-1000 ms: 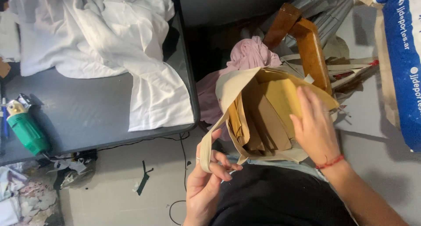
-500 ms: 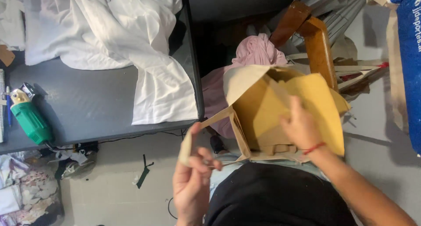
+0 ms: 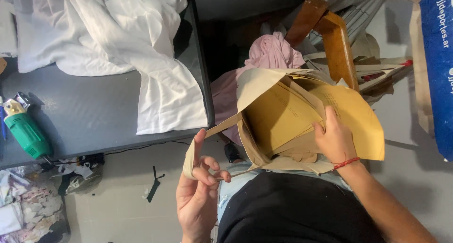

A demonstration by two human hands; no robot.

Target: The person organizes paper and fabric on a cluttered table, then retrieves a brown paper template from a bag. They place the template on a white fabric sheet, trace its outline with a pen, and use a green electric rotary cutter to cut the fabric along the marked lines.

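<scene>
My left hand [image 3: 198,193] grips a narrow tan paper strip [image 3: 203,141] that loops over my fingers and runs up to a stack of brown paper pattern pieces [image 3: 283,111] resting on my lap. My right hand [image 3: 334,139], with a red thread at the wrist, presses into the stack and holds a large yellow-brown sheet [image 3: 354,115] among the pieces. The lower pieces are hidden behind the upper ones.
A grey table [image 3: 94,115] at left carries white fabric [image 3: 118,40] that hangs over its edge and a green power tool [image 3: 26,132]. Pink cloth [image 3: 271,54] and a wooden chair [image 3: 330,40] lie beyond the stack. A blue bag [image 3: 439,68] stands at right; scraps litter the floor [image 3: 28,205].
The paper stack has opened and spread wider, with the yellow-brown sheet now on top. My left hand has drawn the strip further out to the left.
</scene>
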